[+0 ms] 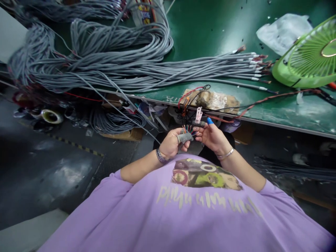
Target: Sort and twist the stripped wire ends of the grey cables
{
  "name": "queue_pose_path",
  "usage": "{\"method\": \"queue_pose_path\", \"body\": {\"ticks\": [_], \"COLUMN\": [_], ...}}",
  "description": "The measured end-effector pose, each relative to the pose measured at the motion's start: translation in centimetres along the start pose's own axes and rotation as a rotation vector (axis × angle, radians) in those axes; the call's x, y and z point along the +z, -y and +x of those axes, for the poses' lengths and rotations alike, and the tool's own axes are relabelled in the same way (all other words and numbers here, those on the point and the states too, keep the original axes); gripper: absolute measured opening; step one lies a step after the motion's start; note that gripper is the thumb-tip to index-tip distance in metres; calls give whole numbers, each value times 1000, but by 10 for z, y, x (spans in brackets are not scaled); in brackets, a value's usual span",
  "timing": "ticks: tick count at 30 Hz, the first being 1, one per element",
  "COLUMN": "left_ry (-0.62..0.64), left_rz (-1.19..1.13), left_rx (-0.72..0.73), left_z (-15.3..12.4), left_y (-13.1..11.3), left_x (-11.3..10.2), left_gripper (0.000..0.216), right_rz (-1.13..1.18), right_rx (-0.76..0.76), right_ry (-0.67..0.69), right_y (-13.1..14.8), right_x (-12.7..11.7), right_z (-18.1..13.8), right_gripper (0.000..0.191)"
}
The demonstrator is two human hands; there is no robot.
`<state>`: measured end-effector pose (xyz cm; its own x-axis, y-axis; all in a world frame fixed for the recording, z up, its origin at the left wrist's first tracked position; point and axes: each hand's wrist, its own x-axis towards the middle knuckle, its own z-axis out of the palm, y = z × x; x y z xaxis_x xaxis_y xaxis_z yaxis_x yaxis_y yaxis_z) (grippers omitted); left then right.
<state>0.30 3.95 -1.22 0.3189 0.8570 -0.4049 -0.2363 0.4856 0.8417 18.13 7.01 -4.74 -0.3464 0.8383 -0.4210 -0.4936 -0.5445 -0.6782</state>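
My left hand (172,142) is closed in front of my body, gripping the end of a multi-core cable. A fan of thin coloured wires (188,129) sticks out between its fingers. A grey wrap (185,137) appears to cover the left thumb. Beside it, my right hand (213,138) is open, its fingertips touching or very near the wire ends. A blue finger cot (210,120) covers the right thumb, which stands apart from the fingers. Just beyond the hands, a pale pink clip (198,114) hangs at the table edge. The rest of the held cable is mostly hidden.
Long grey cables (126,70) lie bundled across the green table (199,31), stripped ends to the right. A green fan (309,56) and a plastic bag (285,33) are at the right. A taped block (214,100) lies by the edge. Coiled cable (115,119) sits below.
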Motion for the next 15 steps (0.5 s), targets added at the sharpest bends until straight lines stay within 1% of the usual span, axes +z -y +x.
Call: {"method": "queue_pose_path", "body": {"ticks": [3,5,6,9,10,11,12,15], "left_ry": [49,59,58,40,35,33,32,29], "left_rz": [-24,-29,-25,-1,3,5,5,2], "left_rx": [-2,0,-1,-10,-12,-12,-12,-14], "left_z": [3,7,9,13,15,16,18,21], "left_y": [-4,-5,-5,-7,-8,-8,-8,-7], "left_x": [5,7,7,9,9,9,9,11], "left_gripper": [35,36,36,38,38,38,38,39], "right_rz": [-55,-87,-115,-245,-273,-277,-260,-161], "right_rx": [28,-33,-104,-388,-449,-474,-459,-305], "right_ry": [77,89,59,-120,-161,-176,-161,-74], "right_y": [9,12,12,9,7,6,6,7], "right_x": [3,8,11,16,17,18,18,20], "right_z": [7,10,11,14,16,18,21,27], "right_gripper": [48,47,46,46,48,51,54,62]}}
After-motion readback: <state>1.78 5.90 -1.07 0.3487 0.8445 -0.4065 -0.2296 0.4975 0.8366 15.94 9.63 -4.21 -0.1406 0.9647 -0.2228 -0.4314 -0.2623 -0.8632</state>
